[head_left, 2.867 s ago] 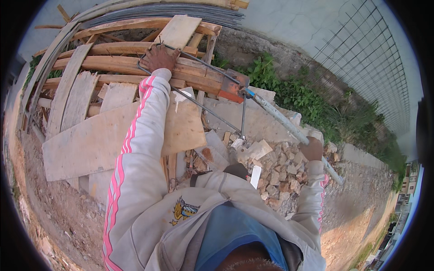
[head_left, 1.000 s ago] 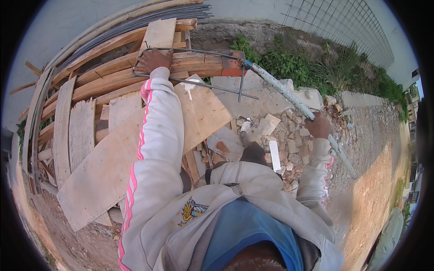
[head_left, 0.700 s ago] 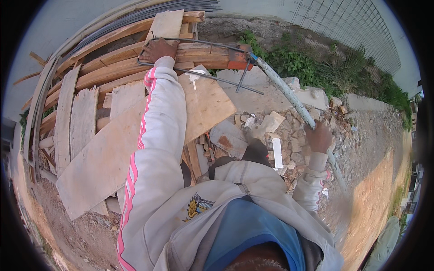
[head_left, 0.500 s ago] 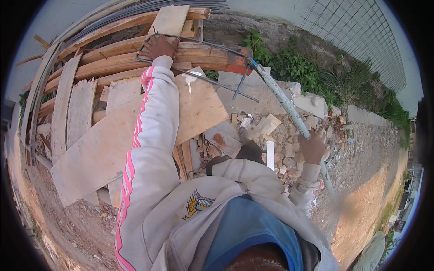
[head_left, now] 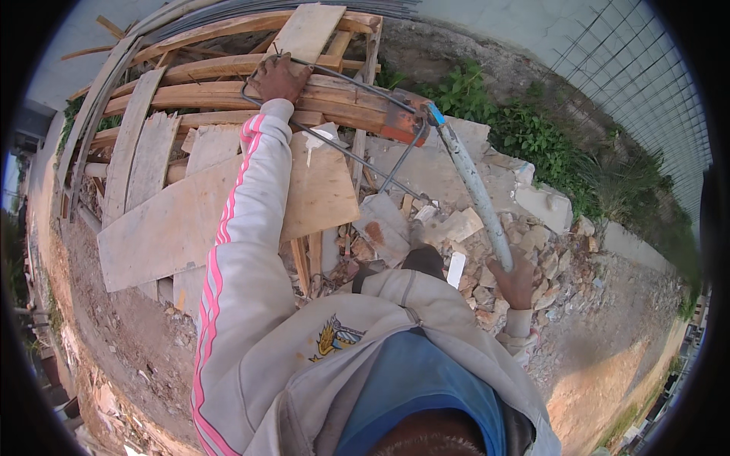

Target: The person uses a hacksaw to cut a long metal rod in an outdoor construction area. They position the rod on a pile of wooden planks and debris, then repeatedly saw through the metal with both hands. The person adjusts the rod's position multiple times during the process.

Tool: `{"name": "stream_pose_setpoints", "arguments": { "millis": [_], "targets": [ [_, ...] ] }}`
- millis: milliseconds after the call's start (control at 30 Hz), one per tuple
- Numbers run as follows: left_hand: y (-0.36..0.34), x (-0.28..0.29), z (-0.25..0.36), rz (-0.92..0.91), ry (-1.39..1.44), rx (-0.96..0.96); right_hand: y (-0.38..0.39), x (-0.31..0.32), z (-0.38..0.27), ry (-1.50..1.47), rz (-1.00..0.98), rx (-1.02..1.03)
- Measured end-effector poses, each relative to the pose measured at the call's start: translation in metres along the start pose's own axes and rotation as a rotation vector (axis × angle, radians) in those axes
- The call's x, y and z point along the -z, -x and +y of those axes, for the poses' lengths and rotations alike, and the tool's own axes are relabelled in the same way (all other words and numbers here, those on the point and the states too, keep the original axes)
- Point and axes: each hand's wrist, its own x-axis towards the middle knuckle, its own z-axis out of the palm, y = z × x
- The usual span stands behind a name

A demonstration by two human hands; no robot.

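Note:
My left hand (head_left: 280, 80) is closed around one end of a bent steel rebar frame (head_left: 346, 152), pressing it down on the stacked timber beam (head_left: 350, 106). The rebar runs to an orange-red metal bending block (head_left: 401, 121) at the beam's right end. There, its short end turns back toward me and crosses the long lower bar. A pale blue pipe (head_left: 475, 186) meets the rebar beside the block and slopes down to the right. My right hand (head_left: 514, 283) grips the pipe's lower part. The pipe's end beyond that hand is hidden.
Plywood boards (head_left: 182, 213) lean across the timbers at left. Broken bricks and rubble (head_left: 487, 292) cover the ground near my feet. Green plants (head_left: 525, 125) grow along the wall, where a steel mesh (head_left: 631, 83) leans. Long steel bars (head_left: 228, 15) lie behind the timber.
My right hand has pulled the pipe's lower part nearer to me. The rebar's short end has swung toward the long lower bar. My left hand keeps its hold; the view has shifted slightly.

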Motion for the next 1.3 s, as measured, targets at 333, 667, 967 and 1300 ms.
{"name": "stream_pose_setpoints", "arguments": {
  "millis": [333,667,967,1300],
  "targets": [
    [-0.002,0.011,0.025,-0.212,-0.038,-0.545,-0.121,-0.077,-0.076,-0.839,-0.631,-0.075],
    [0.003,0.075,0.023,-0.172,0.163,-0.620,-0.152,-0.078,-0.092,-0.837,-0.691,-0.047],
    [-0.015,0.158,0.046,0.141,0.293,-0.678,-0.194,-0.018,-0.114,-0.815,-0.378,0.126],
    [-0.007,0.155,0.040,0.170,0.360,-0.655,-0.262,-0.053,-0.092,-0.837,-0.070,0.244]
  ]
}}
